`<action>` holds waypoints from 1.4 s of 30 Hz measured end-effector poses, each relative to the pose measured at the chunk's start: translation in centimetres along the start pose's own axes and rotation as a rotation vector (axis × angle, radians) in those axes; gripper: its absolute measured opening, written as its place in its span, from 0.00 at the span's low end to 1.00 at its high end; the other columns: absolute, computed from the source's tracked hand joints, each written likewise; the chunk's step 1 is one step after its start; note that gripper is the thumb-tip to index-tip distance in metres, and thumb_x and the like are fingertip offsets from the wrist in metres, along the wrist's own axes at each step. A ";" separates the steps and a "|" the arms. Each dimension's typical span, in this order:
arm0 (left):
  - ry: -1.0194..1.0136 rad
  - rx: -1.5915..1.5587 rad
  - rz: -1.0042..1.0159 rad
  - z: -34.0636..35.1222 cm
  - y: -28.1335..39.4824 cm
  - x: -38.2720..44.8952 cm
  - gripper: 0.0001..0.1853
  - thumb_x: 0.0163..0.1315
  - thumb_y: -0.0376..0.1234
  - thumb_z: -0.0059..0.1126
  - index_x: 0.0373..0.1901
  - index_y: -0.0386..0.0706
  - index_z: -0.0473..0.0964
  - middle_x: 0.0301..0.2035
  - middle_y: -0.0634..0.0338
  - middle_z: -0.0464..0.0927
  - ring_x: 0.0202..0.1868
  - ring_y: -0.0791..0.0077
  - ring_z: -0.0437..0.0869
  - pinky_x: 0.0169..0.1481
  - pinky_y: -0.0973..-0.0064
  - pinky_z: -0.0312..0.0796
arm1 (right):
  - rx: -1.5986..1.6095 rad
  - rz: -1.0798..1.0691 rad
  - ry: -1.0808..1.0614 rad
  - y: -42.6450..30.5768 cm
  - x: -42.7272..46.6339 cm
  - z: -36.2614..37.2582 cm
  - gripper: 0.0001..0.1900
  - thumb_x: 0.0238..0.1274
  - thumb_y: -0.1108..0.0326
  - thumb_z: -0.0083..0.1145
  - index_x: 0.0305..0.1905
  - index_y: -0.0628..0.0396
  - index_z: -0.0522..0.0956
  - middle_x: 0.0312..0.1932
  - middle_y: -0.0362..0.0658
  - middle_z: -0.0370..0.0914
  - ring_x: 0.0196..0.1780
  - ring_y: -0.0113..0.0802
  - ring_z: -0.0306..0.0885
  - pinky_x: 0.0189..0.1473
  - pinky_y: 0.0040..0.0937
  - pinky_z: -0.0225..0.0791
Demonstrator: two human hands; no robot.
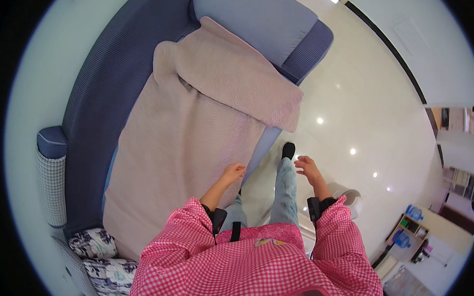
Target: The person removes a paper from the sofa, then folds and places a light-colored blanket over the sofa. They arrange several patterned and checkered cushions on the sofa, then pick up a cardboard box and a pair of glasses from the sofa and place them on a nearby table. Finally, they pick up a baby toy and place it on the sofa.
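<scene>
My left hand (234,172) is above the near right part of a pinkish-beige quilted cover (163,133), fingers loosely curled, with nothing visible in it. The cover lies over the seat of a blue sofa (102,80). Its far part is folded over and rumpled, and its corner hangs past the seat's right edge. My right hand (307,166) is over the tiled floor beside my leg, empty, with its fingers apart. Both wrists carry black devices below pink checked sleeves.
A blue-grey cushion (257,23) rests at the sofa's far end. Floral cushions (109,274) lie at the near left, and a checked bolster (51,188) at the left. A white bin (352,199) stands on the floor behind my right forearm. Shelving with water bottles (402,238) is at the lower right.
</scene>
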State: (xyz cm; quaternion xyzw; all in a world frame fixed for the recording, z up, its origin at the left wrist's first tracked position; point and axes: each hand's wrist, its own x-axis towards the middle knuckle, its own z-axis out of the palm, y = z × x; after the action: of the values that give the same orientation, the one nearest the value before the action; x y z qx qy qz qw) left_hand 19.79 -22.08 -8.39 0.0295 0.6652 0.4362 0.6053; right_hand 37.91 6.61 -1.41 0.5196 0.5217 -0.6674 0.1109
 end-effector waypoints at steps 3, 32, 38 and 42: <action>0.053 -0.484 -0.235 2.2 1.3 2.9 0.18 0.57 0.31 0.56 0.50 0.41 0.68 0.43 0.57 0.76 0.43 0.64 0.78 0.46 0.63 0.73 | -0.275 -0.118 0.016 -3.2 7.4 -2.5 0.29 0.55 0.63 0.57 0.61 0.60 0.62 0.53 0.47 0.68 0.51 0.36 0.70 0.47 0.33 0.68; 0.958 -2.410 0.391 12.8 3.1 14.1 0.23 0.64 0.37 0.47 0.61 0.48 0.58 0.57 0.56 0.66 0.58 0.59 0.67 0.63 0.49 0.56 | -0.224 -0.219 -0.611 -45.9 5.1 6.6 0.24 0.56 0.62 0.57 0.54 0.62 0.68 0.50 0.48 0.70 0.53 0.40 0.71 0.53 0.34 0.68; 0.892 -2.524 0.921 13.3 10.8 18.5 0.26 0.61 0.42 0.53 0.59 0.44 0.63 0.57 0.53 0.68 0.57 0.58 0.69 0.62 0.50 0.60 | -0.826 -1.040 -0.677 -53.4 -2.0 5.0 0.32 0.57 0.59 0.51 0.64 0.64 0.59 0.61 0.54 0.61 0.62 0.43 0.64 0.62 0.37 0.58; 1.055 -2.491 0.935 14.6 14.0 16.3 0.27 0.57 0.32 0.59 0.58 0.41 0.64 0.54 0.52 0.71 0.56 0.56 0.71 0.60 0.52 0.64 | -0.766 -1.071 -0.670 -57.4 -0.9 2.5 0.31 0.57 0.62 0.51 0.64 0.64 0.58 0.61 0.55 0.62 0.61 0.44 0.64 0.62 0.38 0.58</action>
State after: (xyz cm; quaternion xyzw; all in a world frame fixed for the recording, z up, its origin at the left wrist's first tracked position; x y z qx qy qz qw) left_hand 20.77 3.79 -10.79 -0.4616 -0.0718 0.8406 -0.2740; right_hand -2.74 28.95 32.45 -0.1130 0.8385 -0.5242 0.0967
